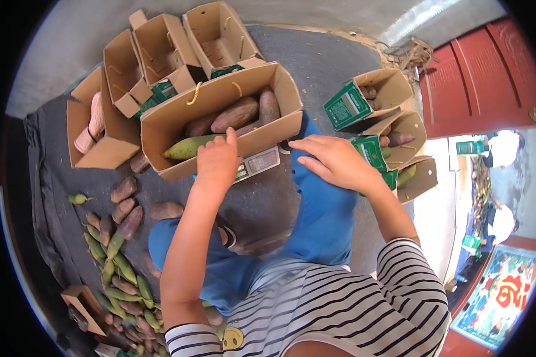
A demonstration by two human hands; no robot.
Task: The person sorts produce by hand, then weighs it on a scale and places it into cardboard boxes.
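Observation:
A large cardboard box [274, 132] with yellow rope handles stands before me and holds several purple-brown, elongated fruits [237, 114]. Along its near wall lies a long green fruit [187, 147]. Reaching over the near rim, my left hand [217, 159] is closed around the green fruit's right end, index finger extended; its other fingers are partly hidden. Under the box a digital scale [262, 162] sticks out on the near side. My right hand [327, 159] rests over my knee, right of the box, fingers outstretched and holding nothing.
Open cardboard boxes [164, 50] stand behind; one at left holds a pink mesh sleeve [92, 126]. Green-printed boxes [393, 89] with fruit stand right. A pile of green and brown fruits [122, 273] covers the floor at left. People in white [503, 223] are far right.

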